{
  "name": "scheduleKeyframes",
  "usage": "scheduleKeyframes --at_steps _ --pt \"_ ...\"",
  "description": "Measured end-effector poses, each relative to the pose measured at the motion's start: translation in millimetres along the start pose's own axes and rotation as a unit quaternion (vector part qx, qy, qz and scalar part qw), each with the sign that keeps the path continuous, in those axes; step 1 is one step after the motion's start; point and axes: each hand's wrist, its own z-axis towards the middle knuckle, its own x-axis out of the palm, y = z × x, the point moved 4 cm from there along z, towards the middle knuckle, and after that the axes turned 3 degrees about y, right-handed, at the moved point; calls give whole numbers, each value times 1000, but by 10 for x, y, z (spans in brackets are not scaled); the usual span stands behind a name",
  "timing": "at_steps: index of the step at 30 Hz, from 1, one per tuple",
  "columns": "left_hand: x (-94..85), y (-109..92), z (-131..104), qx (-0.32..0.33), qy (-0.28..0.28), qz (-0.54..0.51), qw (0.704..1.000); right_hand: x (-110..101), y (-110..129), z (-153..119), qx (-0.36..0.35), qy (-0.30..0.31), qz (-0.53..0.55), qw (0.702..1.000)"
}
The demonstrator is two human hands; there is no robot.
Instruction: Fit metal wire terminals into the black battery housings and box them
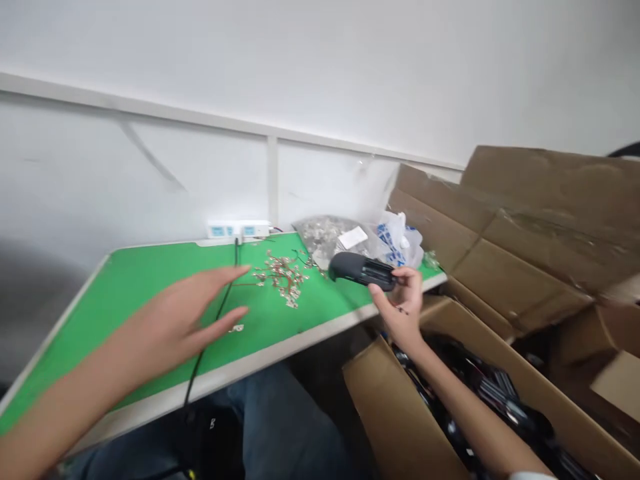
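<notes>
Wall: white, running behind everything.

Worktop: green with a pale edge, standing against the wall.

Box: cardboard, standing open beyond the worktop's front edge, to the right; black parts are lying inside.

Left hand: hovering over the worktop, blurred; thumb and fingers are spreading well apart, with nothing between them.

Right hand: pinching the shell between thumb and fingers, the forearm reaching across above the box.

Bags, two: a clear one, bulging with small pieces, and a white-and-blue one, sitting side by side at the back right.

Shell: black, hanging above the worktop's right part. Its long axis is running roughly left to right, the rounded end pointing towards the left hand, the other end sitting in the right hand, clearly the nearer.

Strip: white, resting at the wall.

Wires: a tangled cluster, lying between the hands, beyond the left fingertips.
</notes>
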Motion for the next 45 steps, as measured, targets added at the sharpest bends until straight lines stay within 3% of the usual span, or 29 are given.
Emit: scheduleKeyframes --at_steps 1,3,6,8,10,14,18,23,26,28,31,37,40,45 --pt "130 59 177 28 21 10 999 362 10 126 -19 26 40 999" --pt "367 212 516 61 11 18 998 1077 11 345 -37 90 106 990" --pt "669 584 811 11 -30 53 998 1984 -8 560 -75 160 164 971" --pt "797 879 796 -36 -69 77 994 2375 -44 621 -128 178 162 962" --pt "884 1124 656 -49 -78 76 993 2577 -104 603 -206 203 149 946" --pt "910 1342 313 -46 -77 34 995 2596 -265 410 -326 311 121 884" --pt "917 1314 183 -40 -55 0 998 2513 -342 323 -296 322 90 895" --pt "975 1219 171 19 -47 -2 999 2529 -361 366 -293 296 68 907" --pt "1009 1254 153 4 -41 -6 999 2527 -431 471 -255 309 46 915" --pt "1027 1308 131 -24 -32 -7 999 2521 -469 541 -222 349 37 910" --pt "1019 1392 82 -56 -37 6 998 2512 -468 594 -194 439 51 876" --pt "898 1457 9 -65 -78 48 994 2567 -400 434 -145 623 35 768" --pt "865 1441 16 -60 -65 47 995 2620 -393 329 -133 660 21 739" --pt "836 1421 37 -42 -28 58 997 2694 -424 254 -128 679 15 723"
